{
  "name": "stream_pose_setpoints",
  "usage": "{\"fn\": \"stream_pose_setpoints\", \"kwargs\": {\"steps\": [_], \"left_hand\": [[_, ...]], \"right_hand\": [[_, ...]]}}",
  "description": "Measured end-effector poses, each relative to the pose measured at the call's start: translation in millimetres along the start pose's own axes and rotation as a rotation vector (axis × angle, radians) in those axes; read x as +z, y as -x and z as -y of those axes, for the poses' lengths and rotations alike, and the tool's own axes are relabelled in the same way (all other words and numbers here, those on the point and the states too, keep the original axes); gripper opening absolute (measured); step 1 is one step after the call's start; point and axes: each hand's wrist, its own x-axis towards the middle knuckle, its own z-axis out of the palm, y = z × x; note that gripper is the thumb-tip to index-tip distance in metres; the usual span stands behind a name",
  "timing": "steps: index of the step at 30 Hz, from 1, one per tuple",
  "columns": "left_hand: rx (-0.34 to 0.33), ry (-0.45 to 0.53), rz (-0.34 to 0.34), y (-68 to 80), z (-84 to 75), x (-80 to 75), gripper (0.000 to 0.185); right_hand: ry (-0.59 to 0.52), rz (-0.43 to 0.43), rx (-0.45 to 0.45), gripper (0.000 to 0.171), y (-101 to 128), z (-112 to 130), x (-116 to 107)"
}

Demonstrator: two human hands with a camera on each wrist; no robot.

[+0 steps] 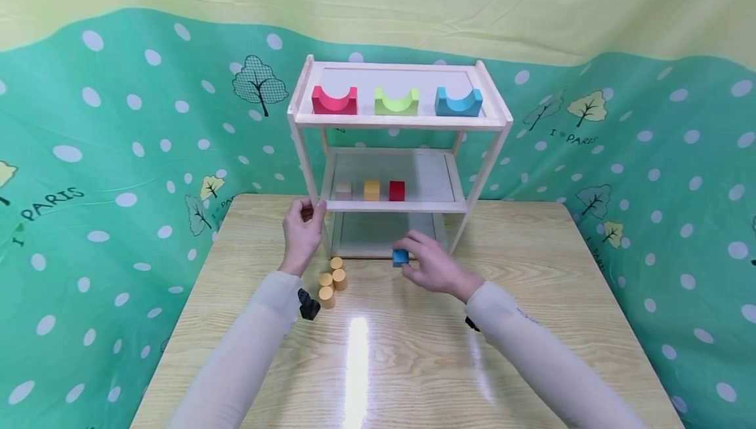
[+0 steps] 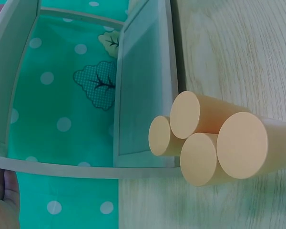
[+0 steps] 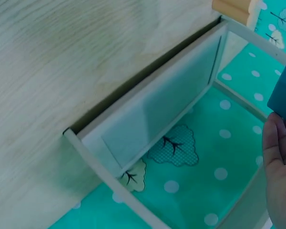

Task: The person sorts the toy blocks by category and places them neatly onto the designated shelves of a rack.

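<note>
Head view — shelf [image 1: 399,121] with colored blocks [image 1: 371,189]

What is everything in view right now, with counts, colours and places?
Three-tier pale wooden shelf rack: one, at the table's far edge.
Arch-shaped blocks: three on the top tier: red, green, blue.
Small cubes: three on the middle tier: beige, yellow, red.
Tan wooden cylinders: four, upright on the table by the rack's left front leg.
Small blue cube: one, pinched by the right hand.
Light wood-grain table: one.
Left hand: holds the rack's left front post.
Right hand: in front of the bottom tier.
</note>
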Motion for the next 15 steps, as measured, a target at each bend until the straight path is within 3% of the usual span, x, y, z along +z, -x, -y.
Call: {"fn": "stream_pose_setpoints", "kwargs": {"steps": [9,15], "left_hand": [[-0.002,0.001,0.005,0.0,0.4,-0.4,0.023],[0.007,0.013,0.003,-0.4,-0.6,0.1,0.023]], "right_hand": [[-0.027,-0.109,-0.038,0.033,9.8,-10.0,-20.9],[-0.015,-0.123,-0.032,0.033,14.3,-15.4,-36.6]]}}
